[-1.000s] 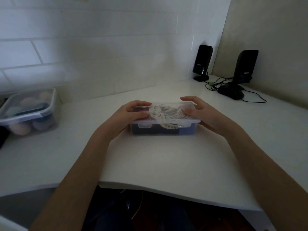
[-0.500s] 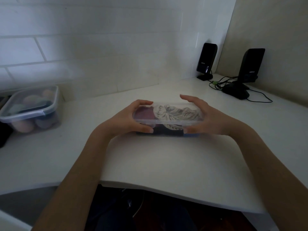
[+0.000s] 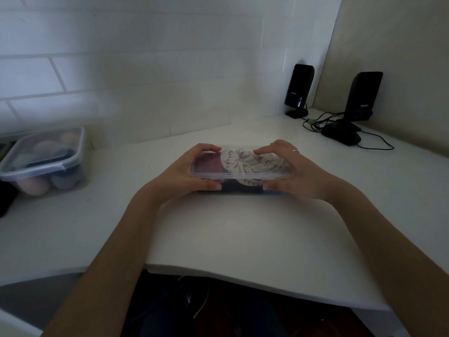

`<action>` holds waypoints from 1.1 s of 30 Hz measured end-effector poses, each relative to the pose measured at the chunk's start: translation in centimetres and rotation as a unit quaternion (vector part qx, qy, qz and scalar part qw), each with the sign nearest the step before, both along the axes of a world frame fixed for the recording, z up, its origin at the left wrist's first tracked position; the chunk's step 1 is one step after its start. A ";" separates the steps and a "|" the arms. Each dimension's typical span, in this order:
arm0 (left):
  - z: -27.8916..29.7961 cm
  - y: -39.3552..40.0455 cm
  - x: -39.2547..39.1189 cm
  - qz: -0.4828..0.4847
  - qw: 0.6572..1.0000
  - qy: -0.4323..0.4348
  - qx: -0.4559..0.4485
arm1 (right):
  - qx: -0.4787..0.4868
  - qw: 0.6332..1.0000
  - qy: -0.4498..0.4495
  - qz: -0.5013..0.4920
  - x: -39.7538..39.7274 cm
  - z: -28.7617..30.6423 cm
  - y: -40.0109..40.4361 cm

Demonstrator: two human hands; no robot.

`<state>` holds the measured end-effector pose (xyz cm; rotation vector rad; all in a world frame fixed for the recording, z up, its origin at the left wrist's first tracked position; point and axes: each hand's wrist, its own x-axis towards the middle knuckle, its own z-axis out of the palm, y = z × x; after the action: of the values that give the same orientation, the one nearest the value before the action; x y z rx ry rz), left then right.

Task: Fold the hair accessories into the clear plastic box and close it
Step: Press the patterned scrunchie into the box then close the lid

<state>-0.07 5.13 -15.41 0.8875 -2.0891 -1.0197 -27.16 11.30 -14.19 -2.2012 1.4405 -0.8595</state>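
Box: clear plastic box (image 3: 243,175) mid-desk, lid on, hair accessories (image 3: 245,161) packed inside.
Left hand (image 3: 187,171): gripping left end, fingers over lid, thumb on near side.
Right hand (image 3: 294,170): clamping right end likewise.
Progress: nearly done; near latch looks unsnapped.

Both bare forearms reach forward from the lower corners and converge toward the middle. The left hand (image 3: 184,171) and the right hand (image 3: 295,172) mirror each other, each curled in a C: fingers (image 3: 211,149) arched over the top, thumb stretched along the near side below, clamping what lies between. The right hand wears a thin ring (image 3: 294,150) on one finger.
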 end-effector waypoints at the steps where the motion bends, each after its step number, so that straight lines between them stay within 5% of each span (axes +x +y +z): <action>1: 0.0 0.0 0.0 -0.001 1.000 0.001 -0.002 | -0.006 1.000 0.000 0.001 0.0 0.0 0.0; 16: -0.7 -0.3 -0.3 0.074 0.996 -0.029 -0.035 | 0.001 0.993 -0.061 -0.097 0.4 -1.4 -0.8; 21: -1.5 -0.2 -0.6 0.202 0.951 -0.123 -0.200 | -0.010 0.981 -0.080 -0.179 0.5 -2.6 -1.4; 25: -0.9 0.6 -1.6 0.173 0.894 -0.170 -0.377 | -0.042 0.978 -0.089 -0.182 1.8 -2.8 -1.6; 33: -0.4 1.4 -1.9 0.209 0.858 -0.155 -0.443 | -0.121 0.966 -0.078 -0.213 4.8 -3.2 -2.1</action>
<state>-1.99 6.51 -15.79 0.9538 -2.1251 0.3544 -22.33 9.15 -17.38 -1.9531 1.8430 -1.3848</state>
